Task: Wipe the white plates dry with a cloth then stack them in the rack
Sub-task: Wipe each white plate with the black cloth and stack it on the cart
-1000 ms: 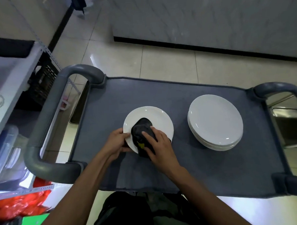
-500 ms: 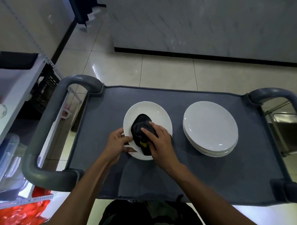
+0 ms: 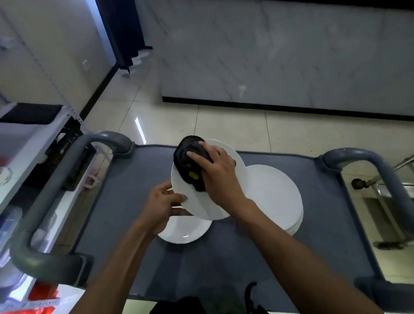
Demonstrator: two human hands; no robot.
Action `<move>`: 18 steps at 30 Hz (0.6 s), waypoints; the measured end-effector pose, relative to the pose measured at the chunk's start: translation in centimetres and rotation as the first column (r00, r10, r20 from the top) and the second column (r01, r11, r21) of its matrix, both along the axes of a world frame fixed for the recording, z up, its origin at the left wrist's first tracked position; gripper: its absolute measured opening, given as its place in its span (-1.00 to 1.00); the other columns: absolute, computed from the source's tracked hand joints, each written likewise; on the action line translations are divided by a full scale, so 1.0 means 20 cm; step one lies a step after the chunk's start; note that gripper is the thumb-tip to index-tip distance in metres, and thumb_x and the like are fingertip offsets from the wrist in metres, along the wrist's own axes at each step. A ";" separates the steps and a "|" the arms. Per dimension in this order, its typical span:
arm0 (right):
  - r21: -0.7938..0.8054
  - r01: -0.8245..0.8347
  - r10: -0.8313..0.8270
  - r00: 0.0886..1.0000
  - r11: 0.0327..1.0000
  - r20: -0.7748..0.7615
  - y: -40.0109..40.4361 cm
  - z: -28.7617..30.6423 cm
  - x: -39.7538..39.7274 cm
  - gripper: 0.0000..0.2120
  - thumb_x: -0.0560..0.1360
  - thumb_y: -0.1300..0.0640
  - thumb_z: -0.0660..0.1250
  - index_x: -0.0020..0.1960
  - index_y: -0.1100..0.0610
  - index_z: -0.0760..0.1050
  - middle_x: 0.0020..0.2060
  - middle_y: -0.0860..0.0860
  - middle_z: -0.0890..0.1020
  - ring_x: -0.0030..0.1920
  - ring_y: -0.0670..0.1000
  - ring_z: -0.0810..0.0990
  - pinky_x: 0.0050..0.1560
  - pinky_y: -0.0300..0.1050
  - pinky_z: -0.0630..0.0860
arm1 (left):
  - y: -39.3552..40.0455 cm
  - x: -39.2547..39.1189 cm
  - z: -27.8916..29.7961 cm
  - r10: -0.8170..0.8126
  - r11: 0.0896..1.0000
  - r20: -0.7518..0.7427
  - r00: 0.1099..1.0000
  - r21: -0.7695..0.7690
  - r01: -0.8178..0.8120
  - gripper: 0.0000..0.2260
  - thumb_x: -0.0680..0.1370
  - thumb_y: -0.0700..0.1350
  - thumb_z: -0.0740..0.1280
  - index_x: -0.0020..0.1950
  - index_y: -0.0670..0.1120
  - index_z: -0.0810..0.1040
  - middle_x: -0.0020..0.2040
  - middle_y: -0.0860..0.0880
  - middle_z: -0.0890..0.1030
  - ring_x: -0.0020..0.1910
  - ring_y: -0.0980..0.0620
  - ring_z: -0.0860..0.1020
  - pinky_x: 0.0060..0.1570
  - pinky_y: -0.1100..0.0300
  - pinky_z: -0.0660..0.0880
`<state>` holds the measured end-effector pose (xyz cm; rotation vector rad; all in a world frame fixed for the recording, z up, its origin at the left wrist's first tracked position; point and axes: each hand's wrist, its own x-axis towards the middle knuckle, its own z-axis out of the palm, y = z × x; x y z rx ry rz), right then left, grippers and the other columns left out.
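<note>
A white plate (image 3: 234, 165) is lifted off the grey cart top (image 3: 131, 195) and tilted toward me. My left hand (image 3: 164, 202) grips its near left rim, thumb on the face. My right hand (image 3: 217, 170) presses a balled black cloth (image 3: 189, 161) with a yellow mark against the plate's upper face, fingers spread over the cloth. Another white plate (image 3: 185, 230) lies flat on the cart just beneath the lifted one. A stack of white plates (image 3: 276, 196) sits to the right, partly hidden behind the lifted plate and my right wrist.
Grey cart handles rise at the left (image 3: 60, 187) and right (image 3: 377, 173). A white shelf unit (image 3: 22, 141) with a black crate and clear containers stands left of the cart. Steel pipework (image 3: 392, 184) is at the right, a marble-look counter (image 3: 292, 58) ahead across tiled floor.
The plate has been lifted off the cart and tilted, uncovering another plate underneath. The cloth and my right hand have moved to its upper part. The view has tipped up.
</note>
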<state>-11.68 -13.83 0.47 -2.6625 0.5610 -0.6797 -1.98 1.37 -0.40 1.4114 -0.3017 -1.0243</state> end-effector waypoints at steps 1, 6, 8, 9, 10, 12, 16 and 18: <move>-0.010 0.011 -0.011 1.000 1.000 0.004 -0.04 0.03 -0.01 -0.57 0.58 0.20 0.27 0.43 -0.05 0.47 0.47 0.10 0.39 0.41 0.23 0.36 0.31 0.29 0.35 | -0.02 -0.02 0.01 0.014 1.000 -0.006 1.000 -0.003 -0.014 -0.69 0.48 -0.50 0.29 0.12 -0.22 0.64 -0.03 -0.27 0.69 -0.13 -0.32 0.67 -0.23 -0.17 0.64; -0.027 0.076 -0.075 0.997 0.997 0.016 -0.22 0.11 -0.11 -0.58 0.60 0.20 0.28 0.44 -0.03 0.46 0.46 0.09 0.40 0.43 0.20 0.35 0.33 0.26 0.33 | -0.11 -0.12 0.05 0.127 0.992 -0.027 0.992 -0.013 -0.127 -0.69 0.47 -0.51 0.28 0.08 -0.22 0.63 -0.06 -0.25 0.69 -0.18 -0.33 0.66 -0.25 -0.17 0.63; 0.002 0.103 -0.103 0.994 0.995 0.028 -0.27 0.12 -0.17 -0.57 0.60 0.21 0.28 0.44 -0.03 0.46 0.47 0.08 0.39 0.43 0.19 0.34 0.34 0.24 0.32 | -0.14 -0.17 0.06 0.154 0.988 -0.032 0.988 -0.025 -0.155 -0.68 0.47 -0.50 0.27 0.10 -0.21 0.64 -0.05 -0.25 0.70 -0.18 -0.33 0.66 -0.24 -0.16 0.63; 0.011 0.113 -0.113 0.993 0.994 0.031 -0.30 0.12 -0.20 -0.57 0.60 0.22 0.29 0.43 -0.03 0.46 0.47 0.07 0.40 0.43 0.19 0.34 0.35 0.24 0.31 | -0.16 -0.19 0.06 0.166 0.985 -0.036 0.985 -0.031 -0.167 -0.67 0.47 -0.50 0.26 0.12 -0.20 0.64 -0.03 -0.25 0.70 -0.17 -0.32 0.66 -0.24 -0.15 0.63; 0.018 0.121 -0.122 0.992 0.992 0.034 -0.31 0.12 -0.23 -0.57 0.59 0.22 0.29 0.43 -0.03 0.47 0.47 0.07 0.40 0.43 0.19 0.34 0.35 0.23 0.31 | -0.17 -0.21 0.07 0.179 0.983 -0.043 0.983 -0.036 -0.180 -0.66 0.48 -0.49 0.26 0.14 -0.20 0.63 -0.02 -0.25 0.70 -0.17 -0.31 0.67 -0.23 -0.14 0.63; 0.037 0.142 -0.144 0.989 0.989 0.040 -0.35 0.11 -0.29 -0.57 0.59 0.23 0.29 0.43 -0.03 0.47 0.46 0.07 0.40 0.43 0.19 0.33 0.36 0.22 0.31 | -0.20 -0.26 0.08 0.207 0.977 -0.057 0.977 -0.046 -0.209 -0.64 0.48 -0.49 0.25 0.17 -0.20 0.62 -0.01 -0.24 0.70 -0.16 -0.29 0.67 -0.22 -0.14 0.63; 0.082 0.166 -0.169 0.985 0.983 0.027 -0.37 0.10 -0.41 -0.57 0.61 0.24 0.27 0.44 -0.03 0.46 0.49 0.05 0.38 0.45 0.17 0.31 0.38 0.20 0.29 | -0.27 -0.34 0.11 0.266 0.961 -0.050 0.963 -0.059 -0.269 -0.62 0.47 -0.48 0.24 0.20 -0.21 0.60 -0.06 -0.18 0.70 -0.16 -0.23 0.66 -0.21 -0.16 0.64; 0.099 0.160 -0.163 0.986 0.982 0.019 -0.37 0.10 -0.47 -0.55 0.60 0.25 0.26 0.44 -0.03 0.46 0.50 0.03 0.37 0.46 0.14 0.30 0.38 0.20 0.28 | -0.30 -0.38 0.12 0.285 0.955 -0.058 0.957 -0.075 -0.289 -0.62 0.47 -0.48 0.24 0.21 -0.22 0.60 -0.05 -0.18 0.68 -0.15 -0.22 0.65 -0.18 -0.20 0.64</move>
